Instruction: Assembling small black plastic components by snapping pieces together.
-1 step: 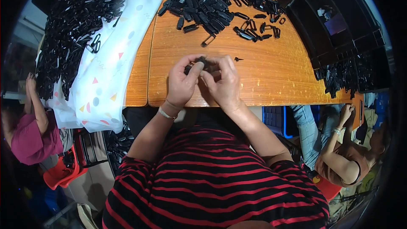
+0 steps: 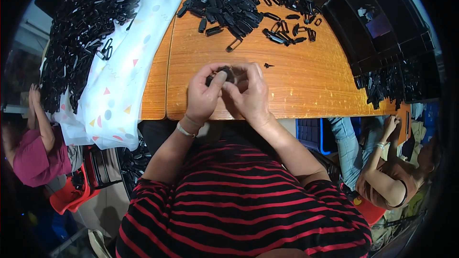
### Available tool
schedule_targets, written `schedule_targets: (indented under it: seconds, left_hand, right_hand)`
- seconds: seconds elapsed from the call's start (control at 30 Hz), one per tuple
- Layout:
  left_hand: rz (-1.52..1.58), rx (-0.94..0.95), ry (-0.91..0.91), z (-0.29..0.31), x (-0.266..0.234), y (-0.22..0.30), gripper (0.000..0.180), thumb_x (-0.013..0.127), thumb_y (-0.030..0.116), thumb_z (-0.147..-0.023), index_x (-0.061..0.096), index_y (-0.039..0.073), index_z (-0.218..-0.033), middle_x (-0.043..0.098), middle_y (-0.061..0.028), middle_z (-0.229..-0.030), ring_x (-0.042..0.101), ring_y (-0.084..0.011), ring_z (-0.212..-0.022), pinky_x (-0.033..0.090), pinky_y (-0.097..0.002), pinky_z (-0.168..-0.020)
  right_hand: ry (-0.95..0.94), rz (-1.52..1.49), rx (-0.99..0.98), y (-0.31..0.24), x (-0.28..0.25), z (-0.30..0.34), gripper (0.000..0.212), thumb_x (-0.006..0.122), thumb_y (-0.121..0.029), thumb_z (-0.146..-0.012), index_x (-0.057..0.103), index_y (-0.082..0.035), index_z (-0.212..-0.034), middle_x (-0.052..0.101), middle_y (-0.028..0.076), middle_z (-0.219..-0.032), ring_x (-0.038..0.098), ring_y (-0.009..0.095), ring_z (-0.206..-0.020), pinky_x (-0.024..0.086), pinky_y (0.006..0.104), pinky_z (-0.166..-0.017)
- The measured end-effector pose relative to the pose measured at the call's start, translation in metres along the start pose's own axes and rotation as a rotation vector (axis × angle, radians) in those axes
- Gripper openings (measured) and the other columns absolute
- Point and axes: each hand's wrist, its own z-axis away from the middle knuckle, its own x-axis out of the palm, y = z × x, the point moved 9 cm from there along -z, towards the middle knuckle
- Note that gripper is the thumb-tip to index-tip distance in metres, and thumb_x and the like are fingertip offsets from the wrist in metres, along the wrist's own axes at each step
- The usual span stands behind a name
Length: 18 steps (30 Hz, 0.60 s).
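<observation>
Over the wooden table [image 2: 306,86], my left hand [image 2: 202,91] pinches a small black plastic part [image 2: 226,71] between thumb and fingers. My right hand [image 2: 251,91] meets it from the other side, its thumb and fingers closed at the same part. The fingers cover most of the part, so its exact shape is hidden. A tiny black piece [image 2: 268,65] lies on the wood just beyond my right hand. Farther off is a large pile of black plastic parts [image 2: 229,9], with an open black frame [image 2: 234,44] at its near edge.
A white patterned sheet [image 2: 119,71] lies at the left, beside another big heap of black parts [image 2: 81,33]. A black bin [image 2: 382,33] stands at the right with more parts [image 2: 380,86] below it. A co-worker [image 2: 40,155] sits left, another [image 2: 389,177] right.
Both hands have shifted very slightly to the left, still together. The black part between them has turned a little in the fingers.
</observation>
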Motion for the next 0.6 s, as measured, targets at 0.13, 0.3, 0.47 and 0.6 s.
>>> schedule_targets:
  seconds: [0.13, 0.3, 0.47, 0.6]
  left_hand:
    - [0.078, -0.058, -0.068, 0.015, -0.003, 0.015, 0.015, 0.053, 0.013, -0.096, 0.062, 0.001, -0.101, 0.061, 0.0012, -0.084, 0.050, -0.0021, -0.067, 0.041, -0.0165, -0.058]
    - [0.012, -0.088, -0.032, 0.028, -0.025, 0.034, 0.018, 0.051, 0.015, -0.097, 0.063, 0.002, -0.091, 0.061, -0.0006, -0.079, 0.050, -0.0046, -0.066, 0.041, -0.0183, -0.057]
    - [-0.279, -0.502, -0.002, 0.078, -0.095, 0.023, 0.027, 0.048, 0.023, -0.099, 0.059, 0.006, -0.082, 0.055, 0.0016, -0.069, 0.045, -0.0027, -0.060, 0.032, -0.0183, -0.053]
    - [-0.866, -0.455, -0.147, 0.127, -0.156, 0.045, 0.019, 0.060, 0.014, -0.091, 0.064, -0.003, -0.086, 0.062, -0.0036, -0.074, 0.056, -0.0115, -0.071, 0.047, -0.0272, -0.070]
  right_hand:
    - [-0.249, -0.246, 0.036, -0.009, 0.027, 0.014, 0.041, 0.072, -0.007, -0.079, 0.055, -0.001, -0.115, 0.062, 0.015, -0.092, 0.064, 0.022, -0.084, 0.051, 0.0318, -0.073]
    - [-0.347, -0.331, 0.139, -0.030, 0.050, 0.021, 0.035, 0.072, -0.009, -0.082, 0.056, -0.001, -0.113, 0.063, 0.010, -0.081, 0.064, 0.017, -0.072, 0.049, 0.0277, -0.064]
    - [-0.752, -0.362, 0.081, -0.030, 0.097, 0.037, 0.033, 0.075, -0.012, -0.079, 0.060, -0.005, -0.108, 0.063, 0.008, -0.077, 0.063, 0.016, -0.070, 0.048, 0.0268, -0.061]
    - [-0.439, -0.096, -0.321, -0.024, 0.055, -0.010, 0.021, 0.073, -0.018, -0.081, 0.067, -0.006, -0.097, 0.063, 0.010, -0.078, 0.063, 0.026, -0.068, 0.051, 0.0346, -0.060]
